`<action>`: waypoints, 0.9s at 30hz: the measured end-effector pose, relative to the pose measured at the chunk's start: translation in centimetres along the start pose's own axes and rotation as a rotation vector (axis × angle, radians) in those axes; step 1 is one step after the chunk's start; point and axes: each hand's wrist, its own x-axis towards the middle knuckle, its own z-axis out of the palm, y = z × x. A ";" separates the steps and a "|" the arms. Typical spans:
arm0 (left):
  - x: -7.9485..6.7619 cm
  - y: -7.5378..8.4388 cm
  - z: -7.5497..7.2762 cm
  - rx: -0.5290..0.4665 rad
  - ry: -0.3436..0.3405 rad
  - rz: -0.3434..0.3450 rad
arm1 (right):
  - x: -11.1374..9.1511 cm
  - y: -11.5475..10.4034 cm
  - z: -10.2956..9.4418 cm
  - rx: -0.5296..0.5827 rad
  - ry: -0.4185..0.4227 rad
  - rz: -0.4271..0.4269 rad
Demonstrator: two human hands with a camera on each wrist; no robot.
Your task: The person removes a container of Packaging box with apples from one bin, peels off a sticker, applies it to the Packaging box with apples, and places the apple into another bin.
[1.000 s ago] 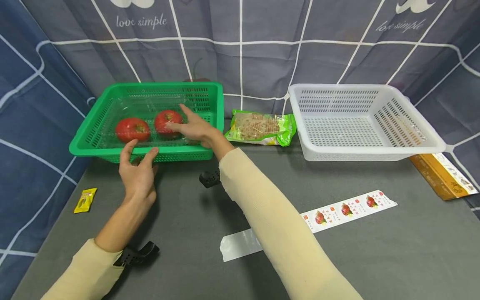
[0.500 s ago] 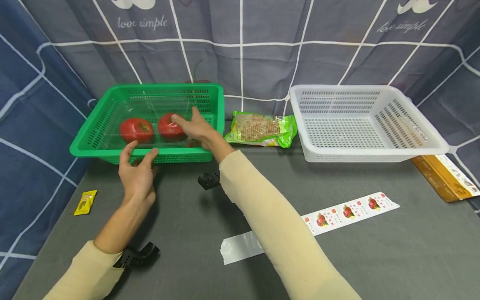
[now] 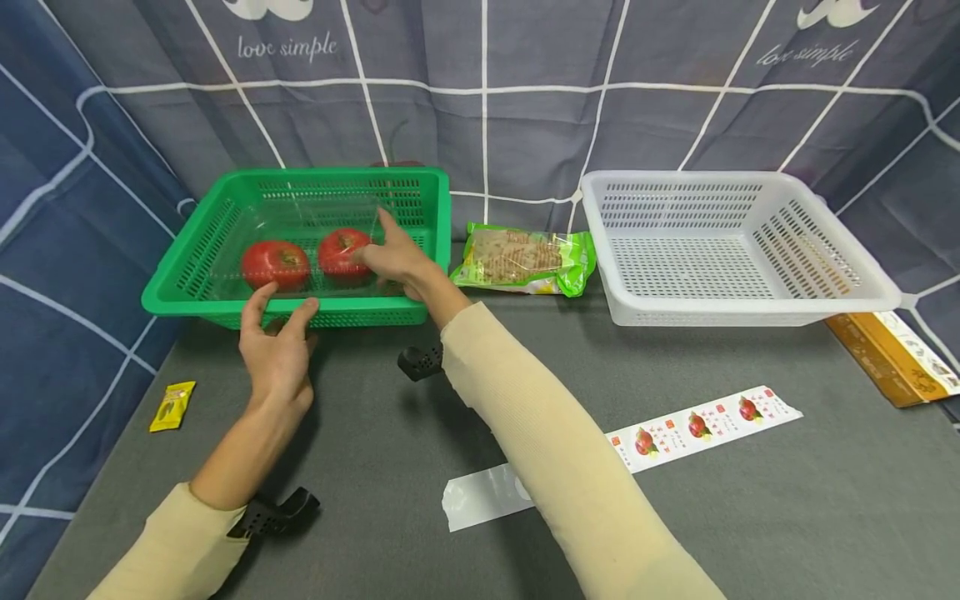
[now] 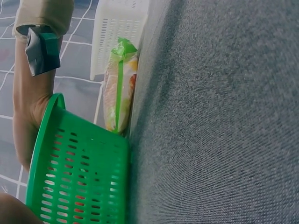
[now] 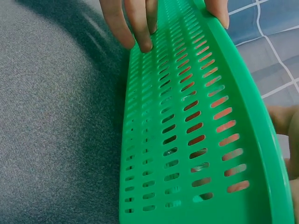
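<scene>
The left hand (image 3: 277,358) hooks bent fingers at the front rim of a rectangular green plastic basket (image 3: 375,310) with slotted walls, holding it there; in the right wrist view, more fingertips press its outer wall. The right hand (image 3: 401,258) reaches into the basket, thumb and forefinger spread wide at the right end of a clear plastic box (image 3: 311,215); whether it grips the box cannot be told. Two round red apples (image 3: 342,252) show side by side through the clear plastic, the right one just beside the thumb. Black bands (image 3: 273,510) circle the wrists below cream sleeves (image 3: 555,417).

Just right of the basket lies a green-edged, see-through food bag (image 3: 525,254), near a rectangular white plastic basket (image 3: 735,310). A flat brown-and-white box (image 3: 877,358) is partly hidden by the white basket's right end. Nearer, a long white strip printed with red fruit (image 3: 697,425) crosses the grey desk (image 3: 375,500), partly behind the right sleeve. A small yellow packet (image 3: 172,406) lies left of the left hand. Grey cloth with white lines (image 3: 540,142) hangs behind.
</scene>
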 end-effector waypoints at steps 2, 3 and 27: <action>0.0 -0.1 0.0 0.004 0.002 0.001 | 0.0 0.0 0.0 0.018 0.011 -0.024; 0.0 -0.1 0.0 0.002 0.002 0.002 | 0.0 0.0 -0.1 0.036 0.015 -0.033; 0.1 -0.2 -0.2 0.050 0.018 0.000 | -0.8 -0.3 -0.7 0.150 0.111 -0.130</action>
